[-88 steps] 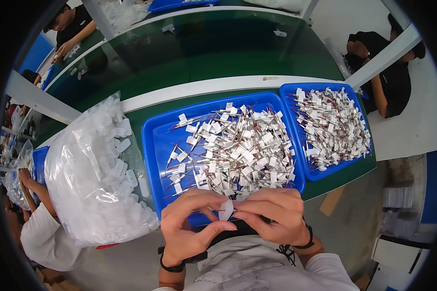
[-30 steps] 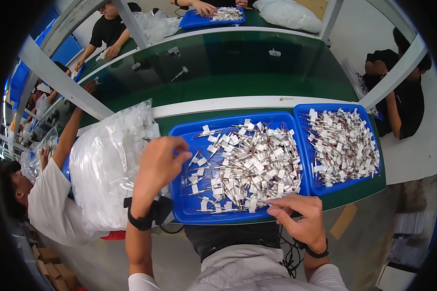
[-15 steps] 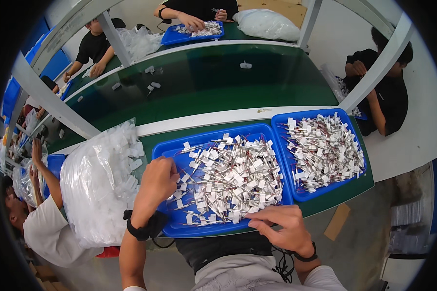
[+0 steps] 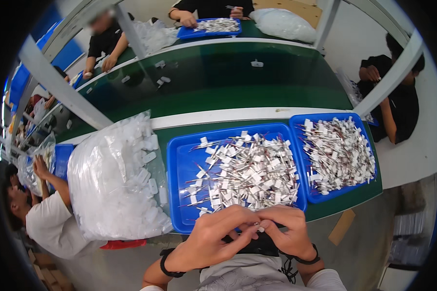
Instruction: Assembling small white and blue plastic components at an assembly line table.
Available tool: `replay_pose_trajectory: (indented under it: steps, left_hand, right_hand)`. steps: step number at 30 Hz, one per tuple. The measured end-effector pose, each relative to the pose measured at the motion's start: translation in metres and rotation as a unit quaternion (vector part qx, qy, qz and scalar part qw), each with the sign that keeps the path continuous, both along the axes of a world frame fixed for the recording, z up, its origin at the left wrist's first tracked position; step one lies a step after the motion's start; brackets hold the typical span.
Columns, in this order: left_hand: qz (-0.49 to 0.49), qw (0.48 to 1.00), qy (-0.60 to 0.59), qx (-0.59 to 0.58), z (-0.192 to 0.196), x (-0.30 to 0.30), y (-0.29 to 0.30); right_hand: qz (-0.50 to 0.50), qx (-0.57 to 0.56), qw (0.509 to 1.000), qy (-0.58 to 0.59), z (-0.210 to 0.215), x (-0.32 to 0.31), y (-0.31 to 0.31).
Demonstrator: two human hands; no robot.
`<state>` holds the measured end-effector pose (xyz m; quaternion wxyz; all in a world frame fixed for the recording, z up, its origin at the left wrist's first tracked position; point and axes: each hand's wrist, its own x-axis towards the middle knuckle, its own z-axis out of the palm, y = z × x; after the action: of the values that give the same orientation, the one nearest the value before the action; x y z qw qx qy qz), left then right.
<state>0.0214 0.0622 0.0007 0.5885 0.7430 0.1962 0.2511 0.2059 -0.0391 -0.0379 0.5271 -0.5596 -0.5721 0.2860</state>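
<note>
My left hand (image 4: 217, 236) and my right hand (image 4: 287, 230) meet over the near edge of a blue tray (image 4: 182, 175), fingers pinched together. Between the right thumb and fingertips shows a small white piece (image 4: 261, 229). The left fingertips press together right beside it; whatever they hold is mostly hidden. In the tray lies a heap of small slim metal parts with thin dark red wires and white tags or plugs (image 4: 250, 172). A second blue tray (image 4: 308, 186), to the right, holds a similar heap (image 4: 337, 155).
A large clear bag of white plastic pieces (image 4: 114, 179) stands left of the trays. Beyond a white rail (image 4: 228, 116) runs a green belt (image 4: 204, 87) with a few white pieces. White posts (image 4: 65, 85) frame the bench. Several people work around it, including one at the left (image 4: 58, 218).
My left hand has moved from the tray's left side to meet my right hand at its near edge. The right hand has drawn slightly back from the heap. The whole view has shifted.
</note>
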Motion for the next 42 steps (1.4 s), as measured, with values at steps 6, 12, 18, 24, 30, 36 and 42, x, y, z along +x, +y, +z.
replay_pose_trajectory:
  steps: [6,12,18,24,30,36,42]
  left_hand:
    - [0.046,0.994,-0.003,0.097,-0.01,-0.006,0.008]
    - [0.26,0.885,0.166,0.348,-0.006,-0.049,0.05]
    - [0.273,0.78,0.443,0.347,-0.042,-0.096,0.069]
    - [0.251,0.759,0.493,0.342,-0.055,-0.09,0.074]
    - [0.274,0.772,0.472,0.327,-0.056,-0.095,0.073]
    - [0.398,0.802,0.278,0.348,-0.035,-0.079,0.069]
    - [0.361,0.908,0.105,0.183,-0.016,-0.054,0.03]
  right_hand:
    - [0.021,-0.002,1.0,0.015,-0.003,-0.003,0.002]
    - [-0.038,-0.013,0.998,0.039,-0.01,0.005,-0.005]
    - [-0.04,-0.031,0.997,0.062,-0.011,0.005,-0.003]
    - [-0.037,-0.025,0.998,0.041,-0.008,0.005,-0.001]
    - [-0.02,0.008,0.999,0.046,-0.014,0.007,-0.001]
    - [-0.035,-0.021,0.998,0.055,-0.012,0.007,-0.003]
    - [-0.04,-0.017,0.997,0.057,-0.014,0.005,-0.001]
